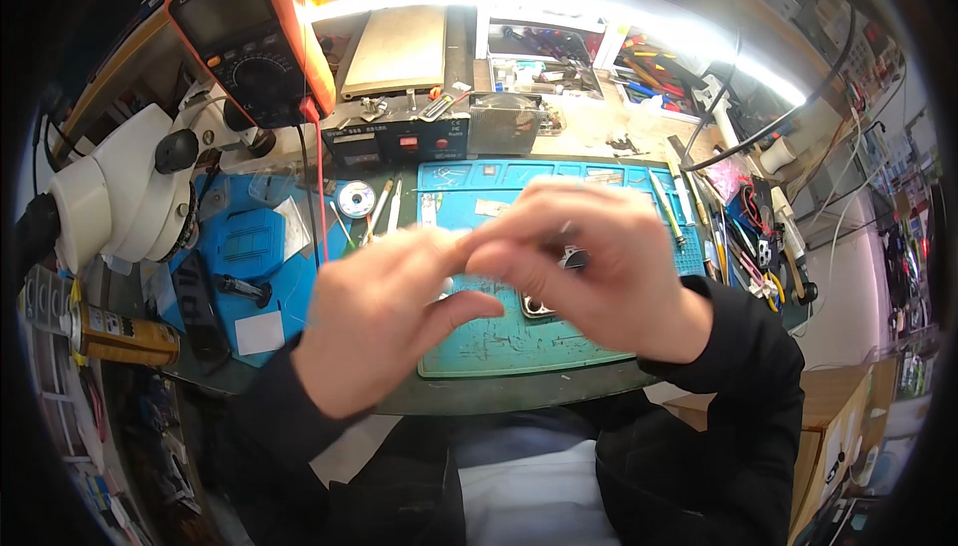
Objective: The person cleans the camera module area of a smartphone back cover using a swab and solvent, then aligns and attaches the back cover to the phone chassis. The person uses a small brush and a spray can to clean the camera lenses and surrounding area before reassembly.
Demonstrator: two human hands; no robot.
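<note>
My left hand (384, 311) and my right hand (599, 267) meet in mid-air over a blue-green work mat (499, 351), both slightly blurred. The right hand is closed, its thumb and fingers pressed together beside the left fingertips; anything pinched there is hidden. On my left hand the thumb sticks out apart, while the fingertips run behind the right thumb, so their grip cannot be made out. Below the right hand lies a small metal-framed part (539, 308) with round openings, mostly covered by that hand.
An orange multimeter (254, 57) stands back left with its leads, above a white microscope (120, 187). Left lie a blue case (249, 244), a solder spool (355, 200) and a spray can (125, 334). Behind sits a black power unit (399, 143). Tweezers and pliers (773, 286) crowd the right.
</note>
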